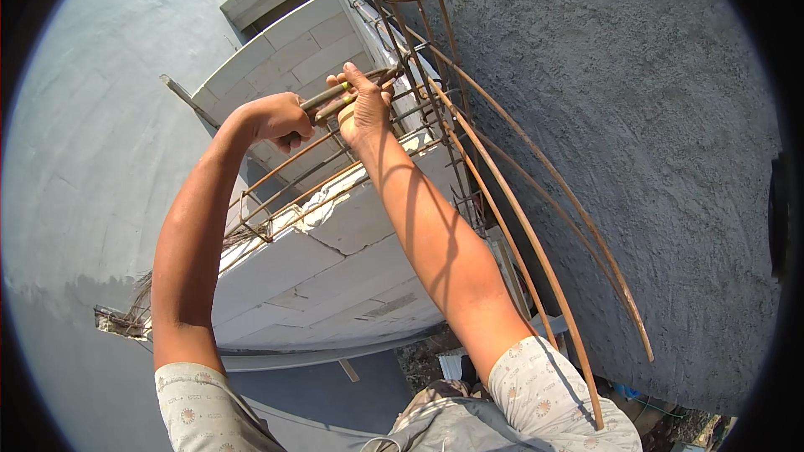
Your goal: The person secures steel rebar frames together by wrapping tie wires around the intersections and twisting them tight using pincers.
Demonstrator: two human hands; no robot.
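Observation:
Long-handled steel pincers (330,95) with yellow marks on the handles slant up toward a column cage of tied rebar (422,85). My left hand (286,118) is closed in a fist around the rear of the handles. Further forward, my right hand (367,103) wraps the pincers from below with its thumb raised; some of its fingers are hidden behind the handles. The jaws meet the cage at a vertical bar, but what they bite on is too small to tell. Below my hands a horizontal rebar cage (295,182) with square stirrups runs into the column cage.
A light block wall (326,282) stands under the horizontal cage. Long rusty bars (534,245) bend down on my right, close to my sleeve, beside a rough grey wall (628,107). A smooth plastered wall (113,138) rises at left. Tie wires (139,301) hang at lower left.

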